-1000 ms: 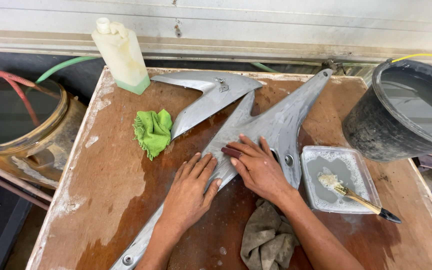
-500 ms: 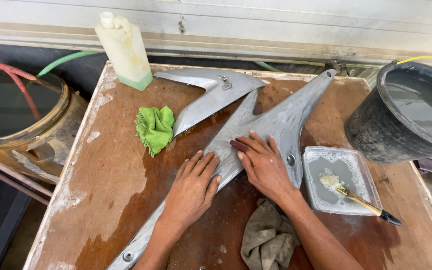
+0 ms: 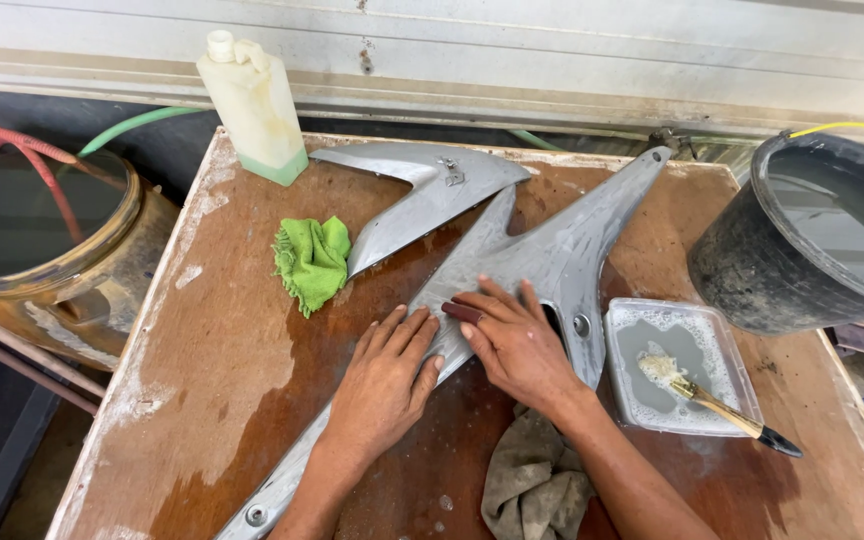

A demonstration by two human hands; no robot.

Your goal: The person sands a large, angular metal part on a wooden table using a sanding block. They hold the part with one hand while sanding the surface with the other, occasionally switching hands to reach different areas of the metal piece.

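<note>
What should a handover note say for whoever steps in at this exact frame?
Left hand: flat, palm down on the long grey panel.
Right hand: pressed on the same panel, a small dark pad under the fingertips.
Second panel lies behind; green cloth beside it.
Tray with brush to the right, bucket beyond, bottle at back, grey rag near.
Done: panel looks wet and dull.
Left: cannot tell.

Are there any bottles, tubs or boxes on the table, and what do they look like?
Bottle: far left corner, tall, cream plastic, green base.
Tray: right of the right hand, clear, squarish, grey liquid and a brush inside.
Bucket: right edge, round, black.
No labels or screens show.
</note>
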